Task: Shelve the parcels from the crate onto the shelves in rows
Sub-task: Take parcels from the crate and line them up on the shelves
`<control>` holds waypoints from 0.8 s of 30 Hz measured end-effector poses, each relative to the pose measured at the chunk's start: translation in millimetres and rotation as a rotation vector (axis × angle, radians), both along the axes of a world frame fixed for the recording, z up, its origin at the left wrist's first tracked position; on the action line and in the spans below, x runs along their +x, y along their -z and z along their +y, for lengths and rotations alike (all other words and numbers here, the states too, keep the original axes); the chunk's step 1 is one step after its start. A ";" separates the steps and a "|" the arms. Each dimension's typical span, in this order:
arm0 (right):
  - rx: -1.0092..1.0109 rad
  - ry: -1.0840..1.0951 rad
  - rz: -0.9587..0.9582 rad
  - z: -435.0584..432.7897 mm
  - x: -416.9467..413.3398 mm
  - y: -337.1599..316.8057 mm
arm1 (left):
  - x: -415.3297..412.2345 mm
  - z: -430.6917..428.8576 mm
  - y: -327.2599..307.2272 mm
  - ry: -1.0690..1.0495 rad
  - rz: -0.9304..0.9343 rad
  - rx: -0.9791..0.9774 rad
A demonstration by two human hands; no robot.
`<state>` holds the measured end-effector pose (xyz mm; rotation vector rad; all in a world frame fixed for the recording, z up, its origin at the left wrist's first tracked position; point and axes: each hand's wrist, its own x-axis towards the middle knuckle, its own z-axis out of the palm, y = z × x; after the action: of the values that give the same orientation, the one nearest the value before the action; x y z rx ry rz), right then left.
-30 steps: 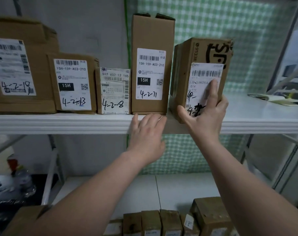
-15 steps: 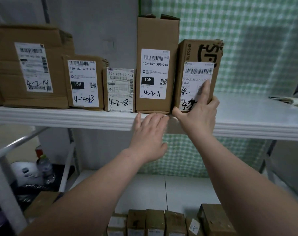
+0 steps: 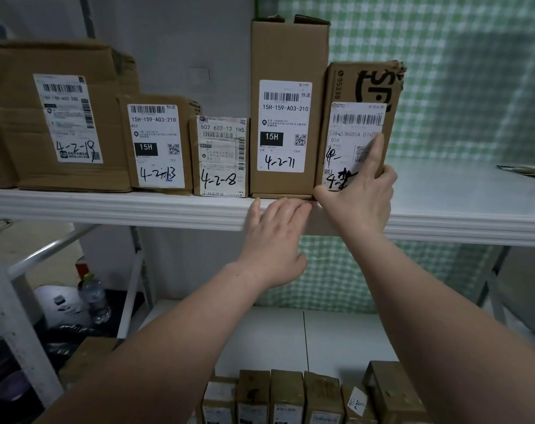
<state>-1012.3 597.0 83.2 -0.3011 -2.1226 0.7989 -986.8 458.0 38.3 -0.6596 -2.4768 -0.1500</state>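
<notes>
A brown parcel with black lettering and a white label (image 3: pixel 359 96) stands upright on the white upper shelf (image 3: pixel 137 206), flush against the tall parcel marked 4-2-71 (image 3: pixel 287 117). My right hand (image 3: pixel 361 197) grips its lower front corner, forefinger stretched up its right edge. My left hand (image 3: pixel 275 237) rests flat on the shelf's front edge below the tall parcel, fingers apart, holding nothing. Three more labelled parcels fill the row to the left: 4-2-8 (image 3: pixel 222 157), 4-2-13 (image 3: pixel 157 145) and a large box (image 3: pixel 61 117).
The upper shelf runs bare to the right, with papers (image 3: pixel 523 171) at its far end. A row of small parcels (image 3: pixel 287 396) stands on the lower shelf. A water bottle (image 3: pixel 95 298) and clutter sit low at the left behind a white shelf post (image 3: pixel 15 325).
The parcel in my right hand went from tilted and apart to upright and tight against the tall 4-2-71 parcel. My left hand stayed at the shelf edge.
</notes>
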 end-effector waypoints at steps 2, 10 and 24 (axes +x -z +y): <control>-0.008 0.012 0.012 -1.1 -0.9 -2.1 | -0.6 0.1 0.2 -0.002 0.003 0.000; -0.043 -0.006 0.020 -4.7 -4.9 -26.3 | -2.4 0.1 1.2 -0.015 0.018 -0.018; -0.091 -0.033 -0.026 -15.5 -3.5 -30.3 | -5.4 2.3 4.0 -0.033 0.030 -0.033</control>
<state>-1015.8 581.5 113.5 -0.3268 -2.1239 0.9176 -992.2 460.3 34.3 -0.6292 -2.4644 -0.0859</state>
